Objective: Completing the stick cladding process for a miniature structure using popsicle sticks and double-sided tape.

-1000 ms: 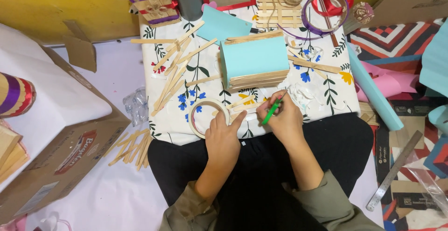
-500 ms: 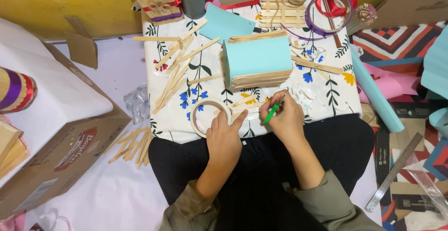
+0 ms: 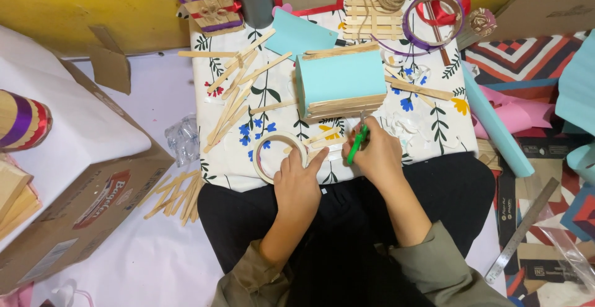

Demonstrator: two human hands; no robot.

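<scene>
Here the right hand [image 3: 377, 155] is clenched round green-handled scissors [image 3: 356, 146], while the left hand [image 3: 299, 180] presses its fingers on a tape roll [image 3: 279, 157] — both at the near edge of a floral-clothed table [image 3: 229, 158], just before a turquoise box [image 3: 338, 84] edged with wooden sticks.

Bare cloth [image 3: 427, 136] right of the hands; wooden sticks [image 3: 232, 99] and blue box [image 3: 338, 84] crowd ahead.
</scene>
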